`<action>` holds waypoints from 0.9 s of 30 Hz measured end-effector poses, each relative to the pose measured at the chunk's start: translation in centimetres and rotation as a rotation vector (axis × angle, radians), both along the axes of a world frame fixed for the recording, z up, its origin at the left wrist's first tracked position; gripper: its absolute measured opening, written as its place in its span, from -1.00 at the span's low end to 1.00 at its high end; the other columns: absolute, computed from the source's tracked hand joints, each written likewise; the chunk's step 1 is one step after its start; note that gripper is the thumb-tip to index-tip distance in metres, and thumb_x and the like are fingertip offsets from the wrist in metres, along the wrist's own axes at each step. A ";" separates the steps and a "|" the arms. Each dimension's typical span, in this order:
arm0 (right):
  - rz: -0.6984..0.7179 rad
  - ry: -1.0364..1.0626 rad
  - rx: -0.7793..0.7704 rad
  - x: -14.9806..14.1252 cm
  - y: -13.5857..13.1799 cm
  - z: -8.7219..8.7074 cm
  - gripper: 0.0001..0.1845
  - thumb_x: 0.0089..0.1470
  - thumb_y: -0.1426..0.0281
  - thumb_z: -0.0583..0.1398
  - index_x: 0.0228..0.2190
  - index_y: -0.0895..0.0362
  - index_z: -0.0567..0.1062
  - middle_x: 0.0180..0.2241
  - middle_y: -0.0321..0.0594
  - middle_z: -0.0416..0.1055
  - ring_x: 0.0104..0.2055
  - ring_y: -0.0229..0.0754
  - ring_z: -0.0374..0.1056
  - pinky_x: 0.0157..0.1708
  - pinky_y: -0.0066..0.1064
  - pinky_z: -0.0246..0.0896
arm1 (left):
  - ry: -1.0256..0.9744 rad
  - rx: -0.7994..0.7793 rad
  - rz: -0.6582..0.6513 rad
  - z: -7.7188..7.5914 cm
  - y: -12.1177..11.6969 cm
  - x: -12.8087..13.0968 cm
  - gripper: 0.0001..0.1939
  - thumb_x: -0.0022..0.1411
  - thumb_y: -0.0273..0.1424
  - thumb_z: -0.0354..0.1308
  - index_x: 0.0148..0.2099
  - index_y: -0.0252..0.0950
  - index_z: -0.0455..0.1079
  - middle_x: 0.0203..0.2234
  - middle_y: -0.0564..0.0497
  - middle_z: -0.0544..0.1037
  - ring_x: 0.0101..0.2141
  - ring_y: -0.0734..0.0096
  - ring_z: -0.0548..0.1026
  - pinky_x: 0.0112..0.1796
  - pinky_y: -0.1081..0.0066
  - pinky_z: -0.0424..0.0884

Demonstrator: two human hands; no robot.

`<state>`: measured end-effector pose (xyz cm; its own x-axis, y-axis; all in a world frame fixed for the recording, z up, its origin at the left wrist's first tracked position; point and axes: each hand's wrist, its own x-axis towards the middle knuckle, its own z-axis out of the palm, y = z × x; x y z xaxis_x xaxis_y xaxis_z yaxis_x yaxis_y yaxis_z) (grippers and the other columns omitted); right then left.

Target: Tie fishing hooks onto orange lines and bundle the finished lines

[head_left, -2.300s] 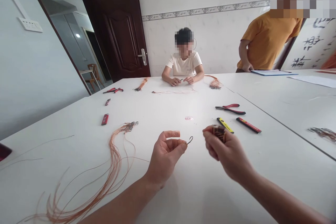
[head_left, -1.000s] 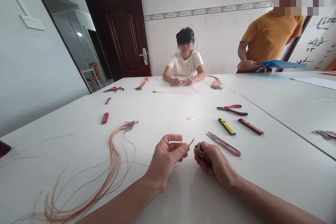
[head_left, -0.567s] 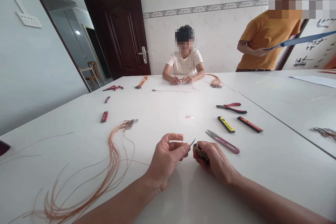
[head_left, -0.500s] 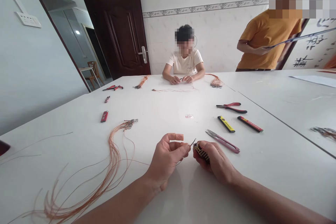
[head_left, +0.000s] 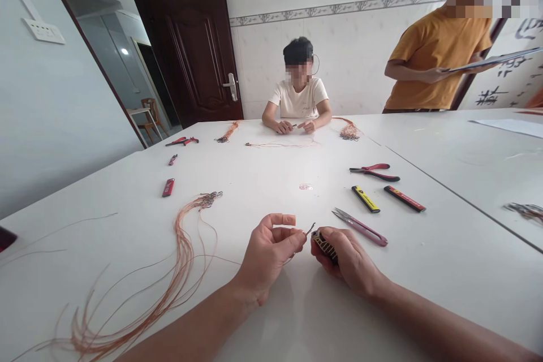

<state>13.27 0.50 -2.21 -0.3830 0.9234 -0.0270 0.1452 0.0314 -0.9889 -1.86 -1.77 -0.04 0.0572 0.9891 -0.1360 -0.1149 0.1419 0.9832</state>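
Between thumb and fingers, my left hand [head_left: 271, 246] pinches a dark fishing hook [head_left: 311, 228], whose bare end sticks out to the right. A thin line runs from beneath this hand to the left. My right hand [head_left: 345, 257] is wrapped round a dark lighter [head_left: 326, 246] with gold markings, its top close to the hook; I see no flame. Just beyond my right hand lie pink thread snips [head_left: 360, 227]. To the left of my hands is a bundle of orange fishing lines [head_left: 183, 237] with a cluster of hooks [head_left: 211, 199] at its far end.
On the white table [head_left: 263, 175] lie red-handled pliers [head_left: 375, 171], a yellow packet [head_left: 365, 199], a red-black packet [head_left: 405, 198] and a red lighter [head_left: 168, 188]. A person in a white shirt [head_left: 297, 99] sits opposite. Another, in an orange shirt [head_left: 439, 59], stands at the right with a clipboard [head_left: 496, 60].
My right hand has come down and left, bringing the lighter near the hook and uncovering the snips. My left hand has barely moved. The standing person has lifted the clipboard off the table.
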 end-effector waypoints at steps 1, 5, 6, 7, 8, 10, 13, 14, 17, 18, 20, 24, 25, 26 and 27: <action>0.000 0.000 -0.003 0.0 0.0 0.1 -0.59 0.09 0.32 -0.18 -0.64 0.18 0.25 -0.76 -0.36 0.08 -0.67 -0.38 -0.05 -0.66 -0.53 -0.12 | 0.001 0.001 -0.001 0.0 0.0 0.0 -0.69 0.01 -0.36 0.18 -0.18 -0.24 0.21 -0.51 0.09 0.43 -0.46 0.56 0.33 -0.33 0.45 0.23; 0.005 0.006 -0.006 -0.1 0.0 0.2 -0.59 0.09 0.32 -0.18 -0.65 0.18 0.24 -0.76 -0.37 0.06 -0.67 -0.39 -0.06 -0.67 -0.54 -0.13 | -0.003 -0.003 -0.003 0.0 0.1 0.0 -0.70 0.01 -0.35 0.18 -0.18 -0.24 0.21 -0.51 0.08 0.43 -0.45 0.55 0.33 -0.33 0.44 0.24; 0.005 0.004 -0.004 -0.1 0.0 0.2 -0.59 0.09 0.32 -0.18 -0.65 0.18 0.24 -0.76 -0.37 0.05 -0.67 -0.38 -0.06 -0.66 -0.54 -0.13 | -0.003 -0.002 -0.003 0.0 0.1 0.0 -0.70 0.01 -0.35 0.18 -0.19 -0.24 0.21 -0.51 0.09 0.42 -0.45 0.56 0.33 -0.33 0.44 0.24; 0.005 0.002 -0.001 -0.1 0.0 0.2 -0.59 0.09 0.33 -0.18 -0.66 0.18 0.24 -0.76 -0.37 0.06 -0.67 -0.38 -0.06 -0.66 -0.53 -0.13 | -0.002 0.000 -0.003 0.0 0.1 0.0 -0.70 0.01 -0.35 0.18 -0.19 -0.24 0.21 -0.51 0.09 0.42 -0.46 0.56 0.33 -0.33 0.44 0.24; 0.003 -0.001 0.003 -0.1 -0.1 0.2 -0.59 0.09 0.33 -0.18 -0.66 0.18 0.24 -0.76 -0.37 0.06 -0.67 -0.38 -0.06 -0.66 -0.53 -0.12 | 0.000 0.001 -0.004 0.0 0.1 0.0 -0.70 0.01 -0.35 0.18 -0.19 -0.24 0.21 -0.52 0.09 0.42 -0.46 0.56 0.33 -0.33 0.45 0.24; 0.002 -0.005 0.011 -0.1 -0.1 0.2 -0.59 0.09 0.33 -0.18 -0.67 0.18 0.24 -0.76 -0.36 0.07 -0.67 -0.38 -0.05 -0.66 -0.53 -0.12 | 0.003 0.004 -0.004 0.1 0.1 0.0 -0.70 0.01 -0.35 0.18 -0.19 -0.24 0.22 -0.52 0.10 0.41 -0.46 0.56 0.33 -0.33 0.45 0.24; 0.007 -0.013 0.012 -0.1 -0.1 0.2 -0.59 0.09 0.33 -0.18 -0.66 0.17 0.24 -0.76 -0.36 0.07 -0.67 -0.38 -0.05 -0.66 -0.53 -0.12 | 0.002 0.008 -0.003 0.1 0.0 0.1 -0.71 0.01 -0.35 0.18 -0.20 -0.24 0.22 -0.53 0.10 0.41 -0.46 0.56 0.33 -0.33 0.45 0.24; 0.006 -0.014 0.013 -0.1 0.0 0.2 -0.59 0.09 0.34 -0.18 -0.66 0.17 0.24 -0.76 -0.36 0.07 -0.67 -0.38 -0.05 -0.66 -0.53 -0.12 | 0.001 0.009 -0.001 0.1 0.0 0.1 -0.71 0.01 -0.35 0.19 -0.20 -0.24 0.23 -0.53 0.10 0.41 -0.46 0.56 0.33 -0.33 0.45 0.24; 0.003 -0.009 0.008 -0.1 0.0 0.3 -0.59 0.08 0.34 -0.18 -0.67 0.18 0.22 -0.76 -0.36 0.07 -0.66 -0.38 -0.05 -0.66 -0.54 -0.12 | 0.004 0.011 0.000 0.1 0.0 0.1 -0.72 0.01 -0.35 0.18 -0.21 -0.24 0.23 -0.52 0.10 0.41 -0.45 0.56 0.33 -0.32 0.45 0.25; 0.001 -0.008 0.002 -0.1 -0.1 0.3 -0.60 0.08 0.33 -0.18 -0.67 0.18 0.23 -0.76 -0.36 0.07 -0.66 -0.39 -0.05 -0.66 -0.54 -0.12 | 0.005 0.011 -0.003 0.1 0.0 0.1 -0.72 0.01 -0.34 0.18 -0.21 -0.24 0.23 -0.52 0.10 0.41 -0.45 0.56 0.34 -0.32 0.45 0.25; -0.001 -0.007 -0.016 -0.1 -0.1 0.2 -0.60 0.08 0.32 -0.18 -0.65 0.18 0.24 -0.76 -0.36 0.07 -0.67 -0.38 -0.06 -0.67 -0.54 -0.13 | 0.006 0.011 -0.005 0.1 0.0 0.1 -0.73 0.01 -0.34 0.18 -0.21 -0.24 0.23 -0.52 0.10 0.41 -0.45 0.55 0.34 -0.32 0.45 0.25; -0.007 -0.005 -0.019 -0.1 -0.2 0.1 -0.59 0.08 0.31 -0.18 -0.64 0.18 0.25 -0.77 -0.36 0.06 -0.67 -0.38 -0.06 -0.67 -0.53 -0.13 | 0.009 0.008 0.000 0.1 -0.1 0.0 -0.72 0.01 -0.34 0.19 -0.21 -0.24 0.24 -0.51 0.09 0.42 -0.44 0.55 0.35 -0.31 0.45 0.25; -0.008 -0.005 -0.011 -0.1 -0.1 0.1 -0.59 0.08 0.31 -0.18 -0.64 0.18 0.25 -0.77 -0.36 0.06 -0.67 -0.38 -0.05 -0.67 -0.53 -0.12 | 0.009 0.007 0.001 0.1 -0.1 0.0 -0.72 0.00 -0.34 0.19 -0.21 -0.24 0.24 -0.51 0.09 0.42 -0.44 0.55 0.35 -0.31 0.45 0.25; -0.007 -0.005 -0.003 -0.1 -0.1 0.1 -0.59 0.08 0.32 -0.18 -0.64 0.18 0.25 -0.77 -0.36 0.07 -0.67 -0.38 -0.05 -0.67 -0.53 -0.12 | 0.009 0.007 0.000 0.1 -0.1 0.0 -0.72 0.00 -0.34 0.19 -0.21 -0.24 0.24 -0.51 0.09 0.42 -0.44 0.55 0.35 -0.32 0.45 0.25; -0.003 -0.007 0.002 -0.1 -0.1 0.1 -0.59 0.08 0.32 -0.18 -0.65 0.18 0.25 -0.77 -0.36 0.07 -0.67 -0.38 -0.05 -0.67 -0.53 -0.11 | 0.008 0.006 0.000 0.1 -0.1 0.0 -0.72 0.00 -0.35 0.19 -0.21 -0.24 0.24 -0.51 0.09 0.42 -0.44 0.54 0.35 -0.32 0.45 0.25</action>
